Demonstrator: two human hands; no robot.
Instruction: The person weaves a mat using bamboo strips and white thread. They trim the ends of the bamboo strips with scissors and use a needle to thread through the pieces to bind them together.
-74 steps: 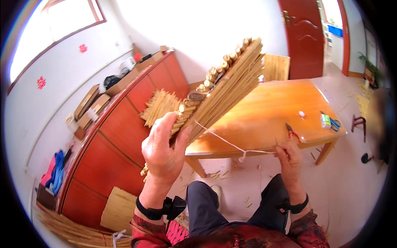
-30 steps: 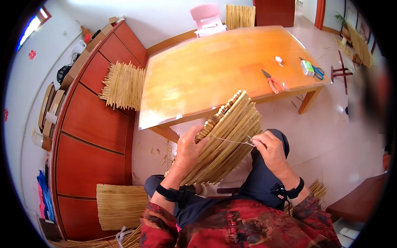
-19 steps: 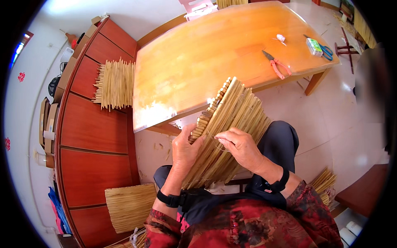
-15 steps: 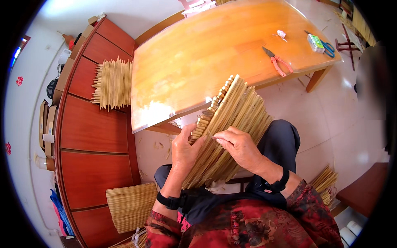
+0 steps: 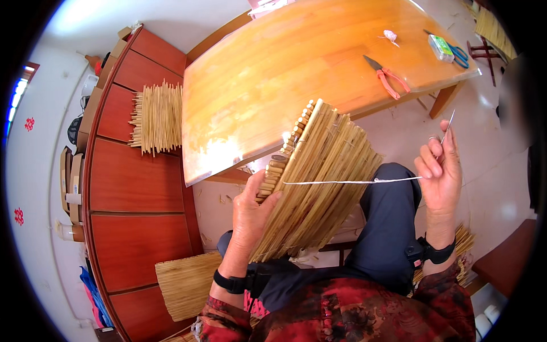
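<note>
Now, stalk mat: the yellow stalk mat [image 5: 327, 159] is sitting just off centre toward three o'clock, tilting, its stalks pointing to about one o'clock, and we're taking it as our clock's hub.
Done so far: stalks are lying side by side in a broad sheet, and faint cross-ties seem to be binding them near both ends.
Left to do, by the look of it: white thread [image 5: 342, 182] is running loose of the mat toward three o'clock, a small knot or loop showing along it, so this stitch is apparently not being fastened off yet.
Left hand: at eight o'clock the left hand [image 5: 249, 212] is clamping the mat's edge, thumb lying across the face, fingers hiding behind the round stalk ends.
Right hand: out at three o'clock the right hand [image 5: 440, 176] is standing raised, wrist below, fingertips pinching an upright needle [image 5: 450, 124], lower fingers curling in where the thread is arriving; whether it's passing through the eye, we can't tell.
Tabletop: on the orange table [image 5: 268, 85], red-handled pliers [image 5: 380, 72] are lying toward one o'clock, blue-handled scissors [image 5: 460, 56] between one and two, nobody touching either.
</note>
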